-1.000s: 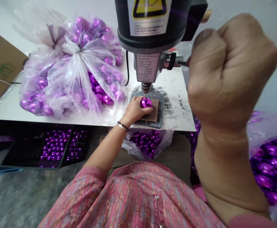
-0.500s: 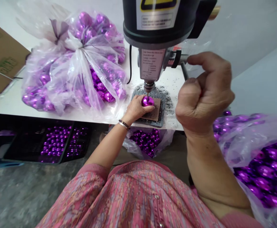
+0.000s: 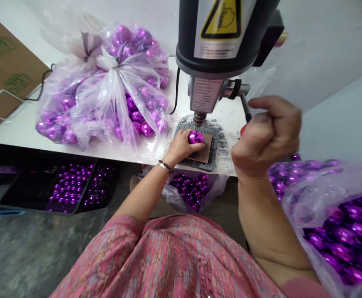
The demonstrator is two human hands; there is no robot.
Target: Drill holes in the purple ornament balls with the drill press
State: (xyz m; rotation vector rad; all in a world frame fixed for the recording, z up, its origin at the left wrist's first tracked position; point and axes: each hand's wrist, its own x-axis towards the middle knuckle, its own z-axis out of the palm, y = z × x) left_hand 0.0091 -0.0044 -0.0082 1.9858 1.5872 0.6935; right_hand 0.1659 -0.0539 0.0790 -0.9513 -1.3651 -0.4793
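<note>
My left hand point(image 3: 179, 147) pinches a shiny purple ball point(image 3: 195, 137) on a brown pad point(image 3: 204, 151) that lies on the grey drill plate point(image 3: 213, 161). The ball sits right under the chuck point(image 3: 199, 118) of the black bench drill point(image 3: 227, 37). My right hand point(image 3: 266, 134) is closed in a fist round the drill's feed lever point(image 3: 245, 106), at the right of the machine. Dark drilling dust lies around the plate.
A big clear bag of purple balls point(image 3: 106, 87) fills the white table's left half. A smaller bag of balls point(image 3: 191, 188) hangs below the table edge, another bag point(image 3: 339, 215) is at my right. A black crate of balls point(image 3: 75, 186) stands on the floor, cardboard point(image 3: 3, 70) far left.
My right hand has swung down and away from the camera with the lever. The view has shifted slightly. My left hand has kept the ball under the chuck.
</note>
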